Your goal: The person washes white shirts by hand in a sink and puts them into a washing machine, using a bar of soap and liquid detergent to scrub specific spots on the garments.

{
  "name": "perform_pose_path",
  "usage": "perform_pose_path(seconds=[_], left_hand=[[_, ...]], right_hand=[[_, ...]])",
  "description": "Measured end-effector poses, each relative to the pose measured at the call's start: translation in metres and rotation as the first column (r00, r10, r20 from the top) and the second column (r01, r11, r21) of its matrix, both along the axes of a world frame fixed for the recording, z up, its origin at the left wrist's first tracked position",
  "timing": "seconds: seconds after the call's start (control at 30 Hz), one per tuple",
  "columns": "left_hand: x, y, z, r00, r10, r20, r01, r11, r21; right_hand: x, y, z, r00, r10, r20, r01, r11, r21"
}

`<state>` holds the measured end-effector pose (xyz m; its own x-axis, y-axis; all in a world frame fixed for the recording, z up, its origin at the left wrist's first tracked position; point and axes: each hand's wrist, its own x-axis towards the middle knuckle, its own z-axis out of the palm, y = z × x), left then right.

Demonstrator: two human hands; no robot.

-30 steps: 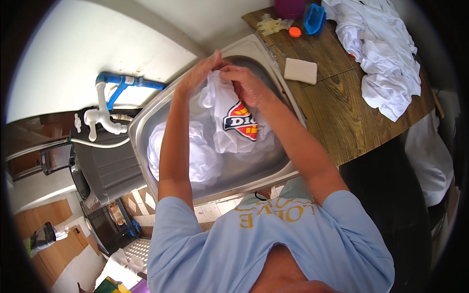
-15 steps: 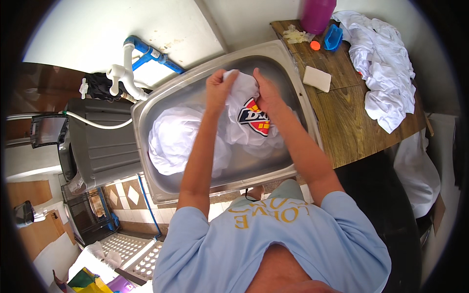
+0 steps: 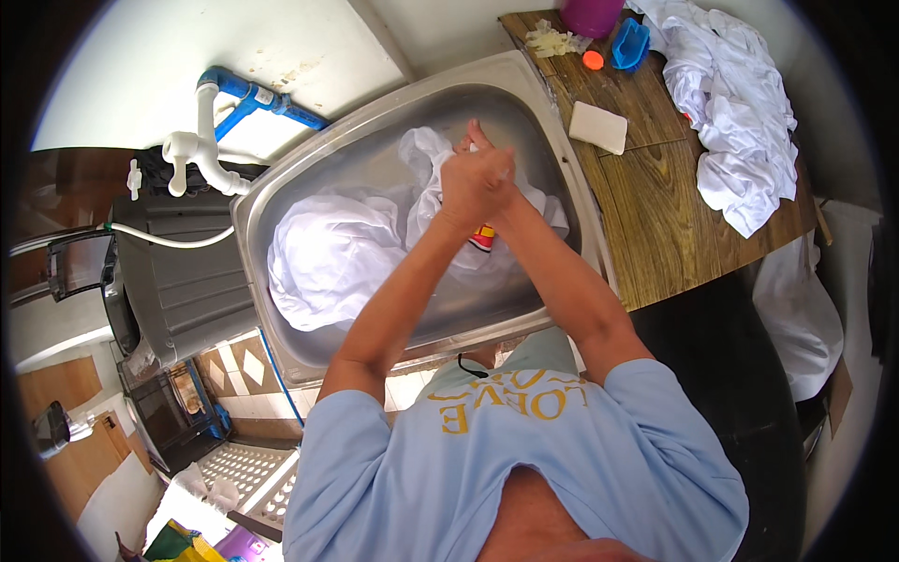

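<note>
Over the water in a metal sink [image 3: 548,103], my two hands are pressed together on a wet white garment [image 3: 426,157]. My left hand [image 3: 473,183] lies across the front with its fingers bent round, closed on the cloth. Mostly hidden behind it, my right hand [image 3: 507,187] also grips the garment; a finger or thumb sticks up above. Part of a red and yellow print [image 3: 483,238] shows below my wrists. To the left, a heaped white cloth [image 3: 332,258] sits bunched up in the same sink.
A wooden counter [image 3: 655,234] on the right bears a soap bar [image 3: 597,127], a blue brush [image 3: 630,45], an orange cap [image 3: 593,60], a purple container [image 3: 590,17] and piled white clothes [image 3: 740,122]. A white tap [image 3: 187,150] and grey lidded appliance [image 3: 201,281] stand left.
My hands were apart, holding the garment stretched between them with its print showing. Now they have come together, the left across the right, and the print is mostly covered.
</note>
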<state>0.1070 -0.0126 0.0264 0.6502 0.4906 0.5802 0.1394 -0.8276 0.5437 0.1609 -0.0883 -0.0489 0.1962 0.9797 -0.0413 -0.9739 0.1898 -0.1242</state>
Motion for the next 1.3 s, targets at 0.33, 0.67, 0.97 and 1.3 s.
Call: perform_pose_path(seconds=[0.33, 0.67, 0.97, 1.3], left_hand=[[-0.005, 0.012, 0.014, 0.987, 0.065, -0.149, -0.086, 0.987, -0.137], [-0.010, 0.002, -0.007, 0.988, 0.019, 0.152, -0.009, 0.998, -0.062], [-0.049, 0.035, 0.026, 0.991, 0.044, 0.127, 0.077, 0.592, -0.803], [-0.059, 0.035, 0.033, 0.984, 0.003, 0.177, 0.158, 0.440, -0.884]], right_hand=[[-0.004, -0.002, -0.002, 0.996, -0.089, -0.024, 0.088, 0.995, -0.056], [-0.009, -0.003, 0.020, 0.994, -0.078, 0.073, 0.083, 0.994, -0.070], [0.005, -0.011, 0.091, 0.936, -0.148, 0.318, 0.283, 0.854, -0.436], [0.008, -0.008, 0.094, 0.936, -0.193, 0.296, 0.298, 0.881, -0.367]])
